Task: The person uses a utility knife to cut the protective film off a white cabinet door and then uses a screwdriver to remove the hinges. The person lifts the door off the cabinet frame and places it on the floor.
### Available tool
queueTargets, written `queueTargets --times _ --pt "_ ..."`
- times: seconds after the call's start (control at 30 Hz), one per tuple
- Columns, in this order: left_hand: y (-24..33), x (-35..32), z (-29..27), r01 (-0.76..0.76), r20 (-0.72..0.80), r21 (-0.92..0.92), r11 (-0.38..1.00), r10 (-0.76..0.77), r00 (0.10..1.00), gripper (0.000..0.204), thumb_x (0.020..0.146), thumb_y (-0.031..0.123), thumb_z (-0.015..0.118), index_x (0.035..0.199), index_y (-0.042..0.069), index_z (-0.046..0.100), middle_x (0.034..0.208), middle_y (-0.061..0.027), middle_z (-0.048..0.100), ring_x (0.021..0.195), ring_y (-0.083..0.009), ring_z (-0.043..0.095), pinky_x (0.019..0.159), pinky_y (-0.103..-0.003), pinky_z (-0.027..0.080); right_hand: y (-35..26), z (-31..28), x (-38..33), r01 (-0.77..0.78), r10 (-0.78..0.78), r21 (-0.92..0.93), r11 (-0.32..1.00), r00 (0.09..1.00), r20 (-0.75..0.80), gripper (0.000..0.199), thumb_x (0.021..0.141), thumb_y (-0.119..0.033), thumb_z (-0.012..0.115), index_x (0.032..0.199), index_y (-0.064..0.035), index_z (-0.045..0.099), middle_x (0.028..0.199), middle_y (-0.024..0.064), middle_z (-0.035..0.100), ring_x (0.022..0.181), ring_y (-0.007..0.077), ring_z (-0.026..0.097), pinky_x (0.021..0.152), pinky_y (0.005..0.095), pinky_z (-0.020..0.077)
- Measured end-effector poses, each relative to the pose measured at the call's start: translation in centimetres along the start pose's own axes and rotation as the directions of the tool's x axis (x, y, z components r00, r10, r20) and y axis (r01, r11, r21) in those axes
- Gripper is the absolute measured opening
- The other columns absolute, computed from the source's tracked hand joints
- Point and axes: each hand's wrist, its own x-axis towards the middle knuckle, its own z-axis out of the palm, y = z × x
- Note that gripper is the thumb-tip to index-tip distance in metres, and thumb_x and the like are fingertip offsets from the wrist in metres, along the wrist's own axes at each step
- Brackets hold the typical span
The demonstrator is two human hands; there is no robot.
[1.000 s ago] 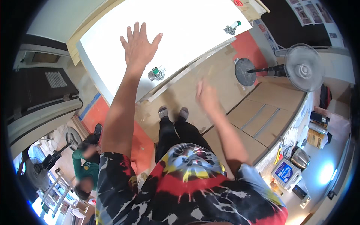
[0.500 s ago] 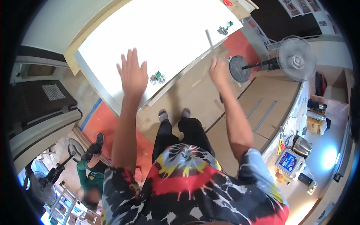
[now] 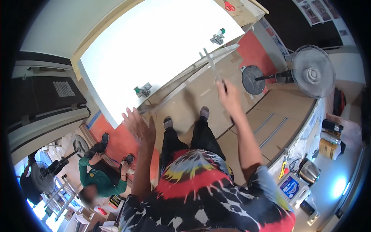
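My left hand (image 3: 140,128), blurred, is beside the front left corner of the glaring white panel (image 3: 114,62). Its fingers are apart and nothing shows in it; whether it touches the panel I cannot tell. My right hand (image 3: 229,96) is closed round a slim grey rod-like tool (image 3: 210,62), which points up and left past the panel's front edge. Two metal hinges with green parts sit along that edge: the left hinge (image 3: 143,90) close to my left hand, the right hinge (image 3: 217,36) beyond the tool's tip.
Red scissors (image 3: 229,5) lie behind the panel's right end. On the right stands a fan (image 3: 312,71) on a round base, with a brown-covered counter (image 3: 288,104) and, farther along, a white jug (image 3: 292,188) and kettle (image 3: 309,171). A person in green (image 3: 102,179) sits at lower left.
My left hand has come down and toward me from above the panel to its front left corner. My right hand is lower in view, and its tool now shows more plainly. The view has shifted.
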Motion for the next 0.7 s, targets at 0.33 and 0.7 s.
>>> queueTargets --times 0.33,0.7 --pt "11.2 9.7 5.3 -0.115 0.066 -0.067 0.991 0.119 0.991 0.064 0.093 0.026 0.065 0.148 0.004 0.04 0.153 -0.0208 0.039 0.143 -0.0405 0.033 0.117 -0.054 0.028 8.8 -9.3 -15.9 -0.758 0.695 0.267 0.595 0.652 0.303 0.029 0.104 -0.031 0.051 0.097 -0.0045 0.061 0.057 0.0004 0.046 0.048 0.0087 0.051 0.042 0.0285 0.0409" --pt "17.5 20.5 9.2 -0.372 0.301 -0.228 0.9 0.429 0.852 0.067 0.1 0.04 0.052 0.151 0.002 0.033 0.16 -0.022 0.027 0.149 -0.0411 0.021 0.121 -0.055 0.015 11.2 -6.3 -24.8 -0.703 0.696 0.078 0.707 0.711 0.094 0.037 0.103 -0.031 0.046 0.106 0.0024 0.062 0.088 0.0301 0.063 0.078 0.0448 0.064 0.072 0.0489 0.0493"
